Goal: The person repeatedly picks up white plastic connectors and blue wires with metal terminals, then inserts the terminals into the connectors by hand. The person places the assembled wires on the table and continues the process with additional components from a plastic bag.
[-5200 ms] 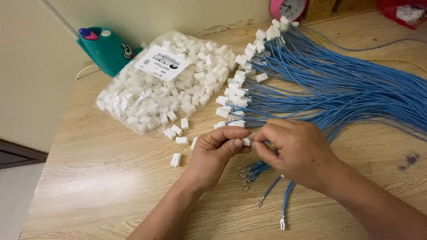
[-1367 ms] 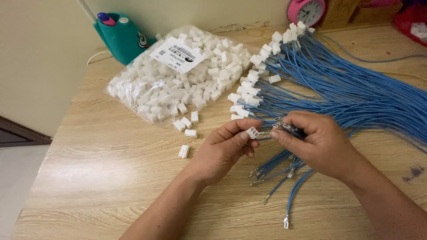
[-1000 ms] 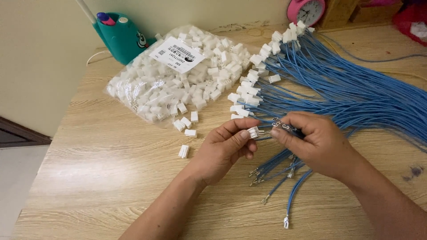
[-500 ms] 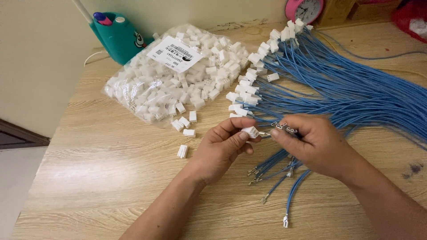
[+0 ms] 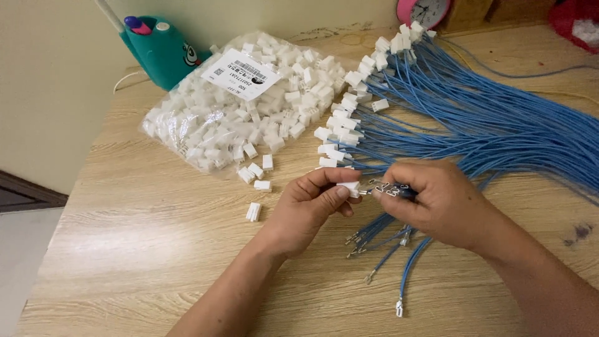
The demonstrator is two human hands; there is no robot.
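My left hand [image 5: 309, 209] pinches a small white plastic connector housing [image 5: 348, 186] between thumb and fingers. My right hand [image 5: 437, 200] grips the ends of blue wires, and their metal terminals [image 5: 385, 187] sit right at the housing's open side. More loose blue wire ends with bare terminals [image 5: 380, 240] hang out below my right hand. A big bundle of blue wires [image 5: 499, 125] fans across the wooden table [image 5: 137, 249], many of them tipped with white housings [image 5: 349, 112].
A clear plastic bag of white housings [image 5: 237, 112] with a white label lies at the back left; a few loose housings [image 5: 254, 211] lie in front of it. A teal container [image 5: 159, 50] stands behind the bag. A pink clock [image 5: 421, 9] sits at the far edge.
The hands stay together at the same spot, the terminals held close to the housing. The camera view has shifted slightly; the bag and wires have not moved.
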